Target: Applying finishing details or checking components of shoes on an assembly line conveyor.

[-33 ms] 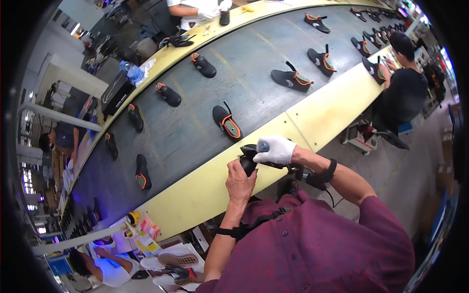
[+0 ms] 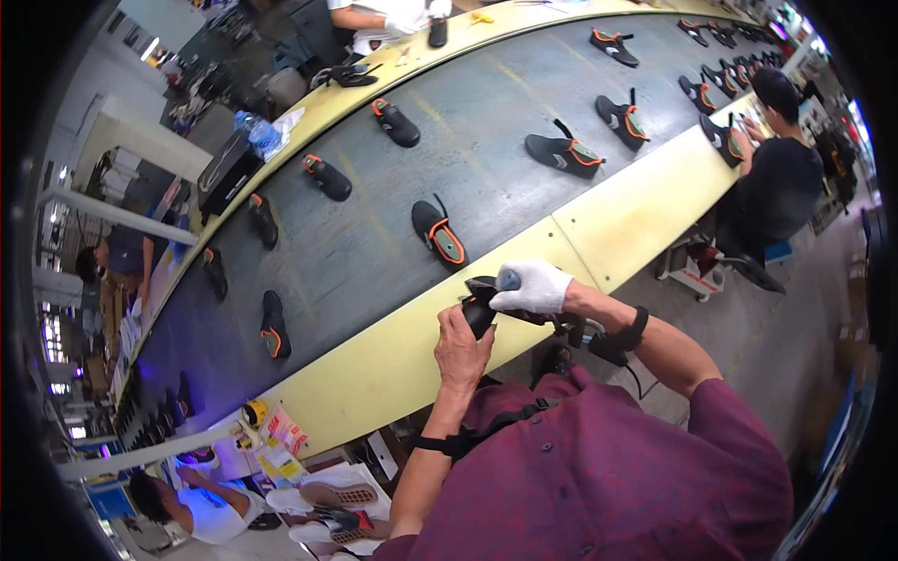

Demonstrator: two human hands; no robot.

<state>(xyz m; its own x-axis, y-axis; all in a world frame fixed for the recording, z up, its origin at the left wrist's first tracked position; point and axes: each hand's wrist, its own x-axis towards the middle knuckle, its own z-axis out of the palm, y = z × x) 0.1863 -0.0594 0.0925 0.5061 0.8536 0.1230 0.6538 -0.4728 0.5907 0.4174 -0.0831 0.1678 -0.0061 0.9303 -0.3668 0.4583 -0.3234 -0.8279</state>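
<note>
My left hand (image 2: pixel 463 348) is bare and grips a black shoe (image 2: pixel 479 307) from below, just over the near yellow edge of the conveyor (image 2: pixel 393 365). My right hand (image 2: pixel 535 287), in a white glove, closes over the top of the same shoe. A small bluish round thing (image 2: pixel 510 279) shows at its fingers; what it is cannot be told. A black strap with a cable sits on my right wrist (image 2: pixel 627 338). The nearest shoe on the belt is a black one with an orange-rimmed opening (image 2: pixel 438 234).
Several black and orange shoes lie spread along the dark grey belt (image 2: pixel 374 252). A seated person in black (image 2: pixel 776 178) works at the right. Gloved hands (image 2: pixel 407 21) work across the belt. Another person (image 2: pixel 201 510) sits at the lower left by soles and boxes.
</note>
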